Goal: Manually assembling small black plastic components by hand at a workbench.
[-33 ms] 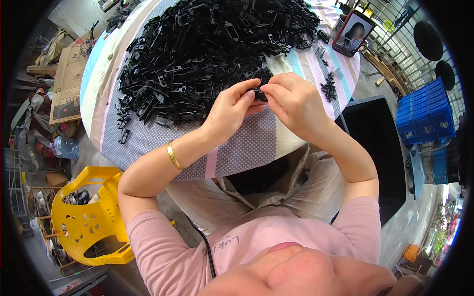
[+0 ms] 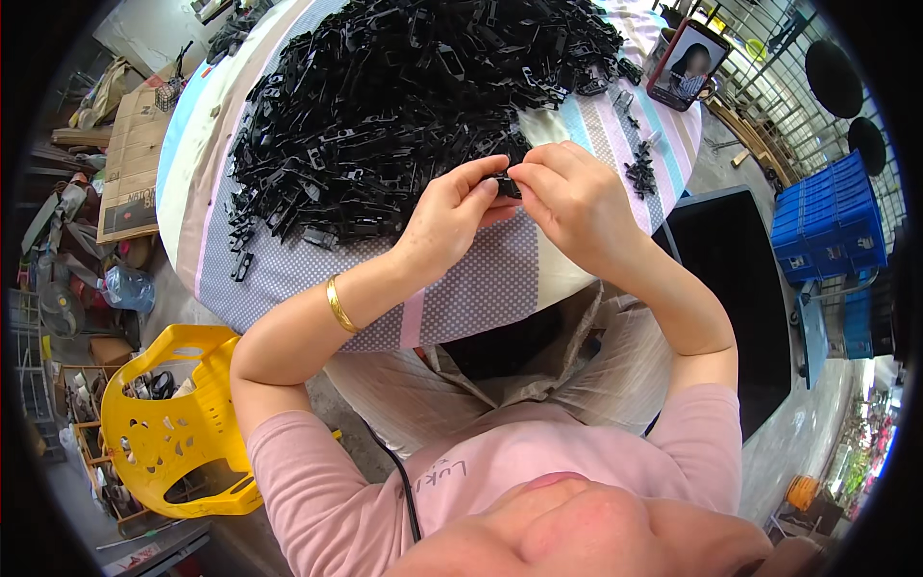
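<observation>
My left hand (image 2: 452, 213) pinches a small black plastic piece (image 2: 507, 186) between thumb and fingers, above the table's near side. Close against its far end, my right hand (image 2: 574, 202) is closed with thumb and index finger pressed together at the same piece. Fingers hide much of it, and I cannot see whether a second tiny part is in the right fingertips. Just beyond both hands, a large heap of black plastic clip-like parts (image 2: 385, 106) covers much of the table. A little pile of smaller black pieces (image 2: 640, 171) lies right of my right hand.
The round table has a patterned cloth (image 2: 461, 279). A phone (image 2: 688, 63) stands upright at its far right. Blue crates (image 2: 829, 219) are at right, beside a large black bin (image 2: 731, 308). A yellow plastic chair (image 2: 183, 423) is at lower left, with cardboard (image 2: 133, 159) behind.
</observation>
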### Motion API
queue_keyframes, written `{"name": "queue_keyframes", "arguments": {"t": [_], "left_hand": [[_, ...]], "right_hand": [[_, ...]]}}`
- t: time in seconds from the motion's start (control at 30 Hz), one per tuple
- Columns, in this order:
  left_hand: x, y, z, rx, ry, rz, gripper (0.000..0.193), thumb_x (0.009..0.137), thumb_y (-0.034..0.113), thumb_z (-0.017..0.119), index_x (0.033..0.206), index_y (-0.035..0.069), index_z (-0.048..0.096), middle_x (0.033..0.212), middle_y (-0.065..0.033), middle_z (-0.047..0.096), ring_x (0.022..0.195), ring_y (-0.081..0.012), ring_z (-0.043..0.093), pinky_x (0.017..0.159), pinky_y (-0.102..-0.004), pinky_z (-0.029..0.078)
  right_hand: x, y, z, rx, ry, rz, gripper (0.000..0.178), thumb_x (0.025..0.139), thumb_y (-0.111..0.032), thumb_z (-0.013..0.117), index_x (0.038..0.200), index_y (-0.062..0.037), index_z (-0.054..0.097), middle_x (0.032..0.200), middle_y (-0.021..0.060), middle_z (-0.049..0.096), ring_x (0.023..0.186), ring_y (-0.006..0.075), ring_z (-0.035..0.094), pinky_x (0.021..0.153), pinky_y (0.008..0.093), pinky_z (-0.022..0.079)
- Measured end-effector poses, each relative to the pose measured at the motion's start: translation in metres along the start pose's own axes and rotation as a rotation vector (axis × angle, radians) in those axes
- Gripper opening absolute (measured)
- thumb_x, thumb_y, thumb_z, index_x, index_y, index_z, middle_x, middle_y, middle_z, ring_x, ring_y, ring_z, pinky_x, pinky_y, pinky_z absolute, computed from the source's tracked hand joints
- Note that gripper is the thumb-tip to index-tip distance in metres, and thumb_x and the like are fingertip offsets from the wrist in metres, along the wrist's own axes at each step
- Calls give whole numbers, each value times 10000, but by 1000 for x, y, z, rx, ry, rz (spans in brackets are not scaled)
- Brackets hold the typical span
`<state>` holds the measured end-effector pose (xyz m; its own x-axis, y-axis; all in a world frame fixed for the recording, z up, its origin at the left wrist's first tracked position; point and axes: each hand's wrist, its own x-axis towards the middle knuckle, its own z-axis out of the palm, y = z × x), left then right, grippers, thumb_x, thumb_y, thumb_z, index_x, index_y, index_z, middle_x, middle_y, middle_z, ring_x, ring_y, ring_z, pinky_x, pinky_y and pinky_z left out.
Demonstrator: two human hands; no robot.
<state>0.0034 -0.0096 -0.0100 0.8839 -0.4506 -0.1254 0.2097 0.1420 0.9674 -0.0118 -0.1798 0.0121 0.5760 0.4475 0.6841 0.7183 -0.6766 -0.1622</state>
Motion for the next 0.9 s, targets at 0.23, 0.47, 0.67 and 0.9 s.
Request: {"name": "queue_keyframes", "arguments": {"t": [0.23, 0.47, 0.67, 0.9], "left_hand": [[1, -2, -4, -42, -20, 80, 398, 896, 67, 528, 1253, -69, 415, 1054, -119, 579, 930, -163, 604, 840, -260, 517], [1, 8, -5, -172, -88, 123, 433, 876, 47, 549, 1267, -61, 399, 1025, -108, 577, 906, -147, 599, 834, -270, 518], [0, 18, -10, -3, -144, 134, 439, 860, 35, 553, 1267, -52, 413, 1013, -101, 580, 891, -134, 591, 842, -265, 507], [-4, 19, -3, 89, -221, 162, 414, 837, 22, 566, 1231, -35, 450, 998, -78, 587, 868, -116, 579, 797, -235, 486]], "right_hand": [[-3, -1, 10, 47, 75, 45, 124, 711, -15, 645, 833, -1, 628, 851, 106, 606, 768, 264, 587, 645, 337, 489], [-6, 17, 12, 652, -1, 332, 199, 789, -70, 649, 976, -1, 641, 958, 84, 630, 873, 164, 594, 701, 275, 486], [-3, 27, -12, 1048, -370, 658, 292, 817, -76, 652, 1086, 26, 604, 972, 57, 622, 838, 94, 587, 746, 201, 477], [-4, 58, -14, 1143, -385, 542, 287, 892, -226, 568, 1045, 11, 620, 908, 84, 656, 852, 145, 622, 754, 259, 497]]}}
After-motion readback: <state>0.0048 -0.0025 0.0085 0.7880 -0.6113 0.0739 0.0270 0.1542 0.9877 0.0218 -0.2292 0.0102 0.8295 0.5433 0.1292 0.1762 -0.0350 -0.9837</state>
